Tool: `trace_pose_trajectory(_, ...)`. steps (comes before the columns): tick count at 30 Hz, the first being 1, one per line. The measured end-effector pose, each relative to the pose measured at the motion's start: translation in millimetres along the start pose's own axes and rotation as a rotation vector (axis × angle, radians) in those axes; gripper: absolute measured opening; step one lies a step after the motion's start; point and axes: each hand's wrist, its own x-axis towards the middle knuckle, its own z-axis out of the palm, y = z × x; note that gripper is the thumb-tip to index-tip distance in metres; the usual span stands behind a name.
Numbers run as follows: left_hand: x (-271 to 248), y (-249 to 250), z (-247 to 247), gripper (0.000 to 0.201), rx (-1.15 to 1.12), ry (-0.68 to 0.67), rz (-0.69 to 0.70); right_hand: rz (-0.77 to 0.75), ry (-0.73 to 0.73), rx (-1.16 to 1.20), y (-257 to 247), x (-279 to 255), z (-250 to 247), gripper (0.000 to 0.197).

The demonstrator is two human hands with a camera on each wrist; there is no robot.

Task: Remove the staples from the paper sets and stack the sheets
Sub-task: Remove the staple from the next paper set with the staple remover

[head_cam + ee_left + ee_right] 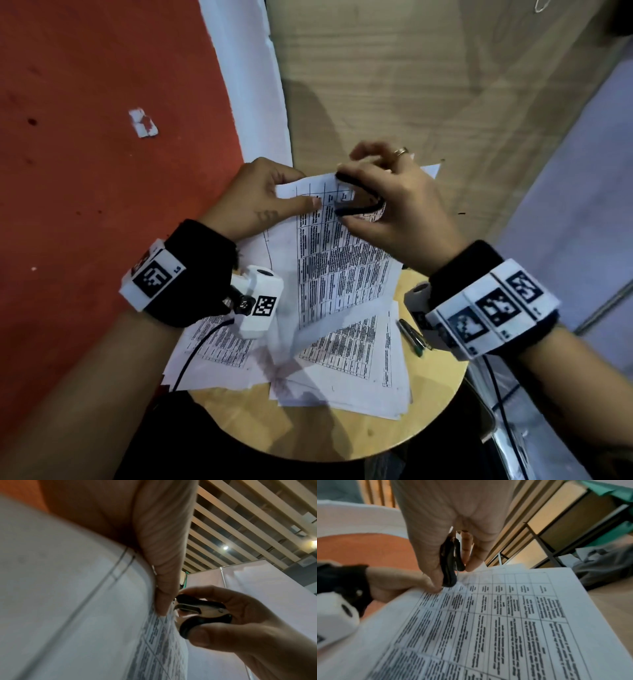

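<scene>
While the stapled paper set (342, 246) is lifted above the round table (342, 442), the left hand (260, 198) should pinch its top corner firmly as the right hand (394, 205) squeezes the staple remover (359, 202) there; the staple, probably beneath the claws, is hidden.

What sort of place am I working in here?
Probably an exhibition hall or booth: white partition panels under a high slatted ceiling, an orange floor, and a small round wooden table for a desk.
</scene>
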Motion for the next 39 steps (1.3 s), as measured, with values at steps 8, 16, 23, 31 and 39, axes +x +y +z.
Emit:
trace_pose_trajectory(8,1,6,0,0.035,0.047,-0.003,0.057,-0.175,0.017,-0.146,-9,2,11,0.043)
trace_pose_trajectory(16,0,9,0,0.027,0.053,-0.009,0.053,-0.226,-0.032,-0.165,-10,4,8,0.034)
trace_pose_trajectory(23,-3,8,0,0.017,0.055,-0.011,0.055,-0.27,-0.016,-0.179,-8,5,15,0.028)
trace_pose_trajectory(31,-8,9,-3,0.01,-0.062,-0.109,-0.002,-0.306,-0.04,-0.195,-4,6,18,0.019)
trace_pose_trajectory(39,-6,8,-5,0.004,-0.122,-0.113,-0.016,-0.323,-0.033,-0.185,-3,11,19,0.013)
